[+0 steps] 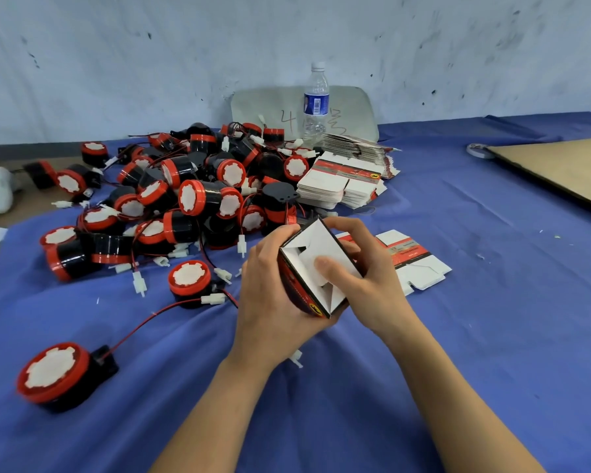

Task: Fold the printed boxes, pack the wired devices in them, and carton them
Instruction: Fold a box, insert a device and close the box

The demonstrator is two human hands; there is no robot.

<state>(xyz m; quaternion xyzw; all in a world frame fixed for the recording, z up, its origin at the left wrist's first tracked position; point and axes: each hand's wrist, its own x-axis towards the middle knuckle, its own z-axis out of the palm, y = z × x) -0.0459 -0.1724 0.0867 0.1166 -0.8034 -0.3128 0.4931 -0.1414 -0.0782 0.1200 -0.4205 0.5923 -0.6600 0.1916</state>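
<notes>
Folding stage: printed box [313, 238] gripped in left hand [273, 288], right hand [369, 281] clasping it, thumb pressing flaps [302, 262], apparently unlocked; next: firm tuck.

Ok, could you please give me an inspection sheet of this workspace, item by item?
Surface: wrinkled blue cloth covers the table.
Job's things: printed box half folded, in both hands; flat box beside it; stacks of flat boxes behind; pile of wired devices at left; one device lying apart near the front.
Clutter: water bottle; cardboard sheet at right.
Hands: left hand grips the box's side; right hand holds it, thumb pressing into its open end.
Cables: red wires and white connectors lie loose on the cloth.
Surroundings: scuffed wall; grey board leaning against it.
</notes>
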